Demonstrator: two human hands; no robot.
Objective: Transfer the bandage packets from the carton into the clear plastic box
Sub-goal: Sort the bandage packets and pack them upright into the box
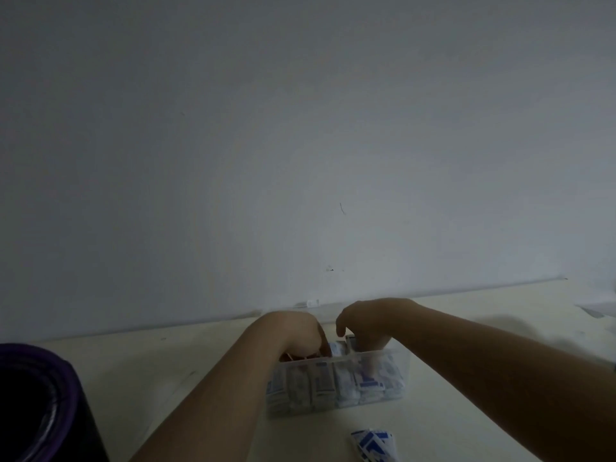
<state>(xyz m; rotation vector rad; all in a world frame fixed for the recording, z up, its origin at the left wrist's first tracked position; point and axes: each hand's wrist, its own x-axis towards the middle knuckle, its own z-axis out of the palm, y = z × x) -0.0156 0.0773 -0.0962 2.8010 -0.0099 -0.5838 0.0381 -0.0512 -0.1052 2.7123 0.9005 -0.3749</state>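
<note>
A cream surface [483, 345] fills the bottom of the dim view, below a bare grey wall [300, 128]. The clear plastic box [400, 370] sits on the surface at about 6 o'clock in the view. White-and-blue bandage packets [346, 385] stand packed side by side along its near wall.

Both forearms reach in from the lower edge and meet over the box. The left hand [293, 330] is bent down at the wrist over the box's 10 o'clock corner. Its fingers are hidden behind the hand and the rim, so I cannot tell whether it grips anything. A brownish edge [321, 338] shows just beside this hand at its 3 o'clock; whether it belongs to the carton is not clear.

The right hand [366, 323] hangs over the box's far side at about 1 o'clock, thumb pointing down and fingers dipping inside among the packets. A pale blur of them shows through the clear wall. Blur and dimness hide whether they pinch a packet or only touch the row, so its grip cannot be told either. An upright packet top [336, 348] stands between the two hands.

One loose packet [375, 443] lies flat on the surface at 5 o'clock from the box, apart from it. A dark purple roll [36, 395] fills the 8 o'clock corner of the view.
</note>
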